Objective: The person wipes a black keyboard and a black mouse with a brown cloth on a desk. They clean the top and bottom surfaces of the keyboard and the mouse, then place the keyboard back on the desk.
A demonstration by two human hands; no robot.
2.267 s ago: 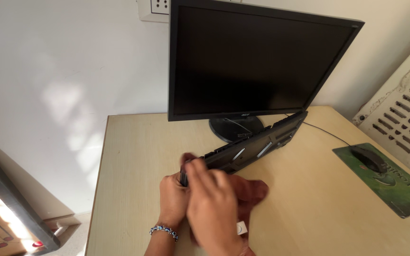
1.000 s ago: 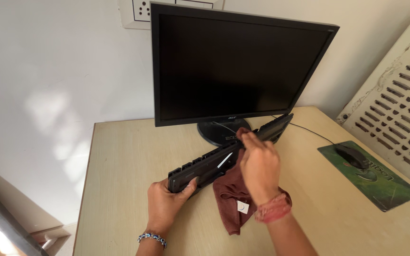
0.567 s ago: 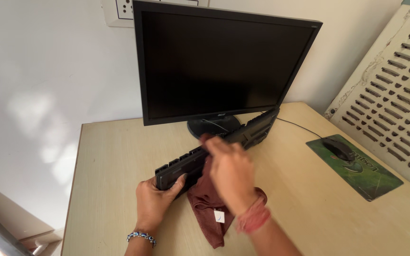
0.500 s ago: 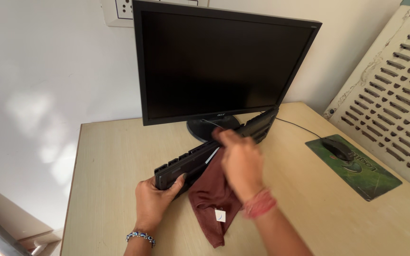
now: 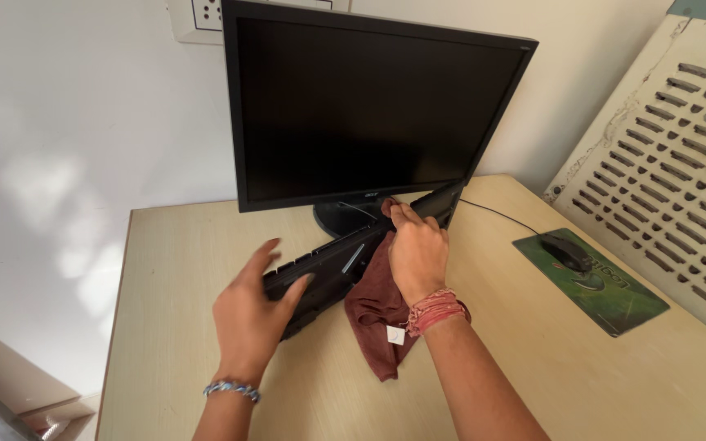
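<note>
Keyboard [image 5: 345, 261] tilted up off tabletop [image 5: 533, 351], in front of monitor [image 5: 369, 114] base. Left hand [image 5: 251, 314] at keyboard's 8 o'clock end, fingers [image 5: 288, 294] wrapped round edge, gripping it. Right hand [image 5: 417, 249] near 2 o'clock end, fingers clenched on maroon cloth [image 5: 377, 306], pressing it onto keyboard; rest of cloth hangs to tabletop. Versus 0.5 s ago: right hand slid further toward 2 o'clock end, left grip same. Long axis 8-to-2 o'clock. Mouse [image 5: 565, 251] on green pad [image 5: 598, 282] at 3 o'clock, well apart.

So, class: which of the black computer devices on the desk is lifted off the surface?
The keyboard: the left hand tilts it up, while monitor and mouse rest.
</note>
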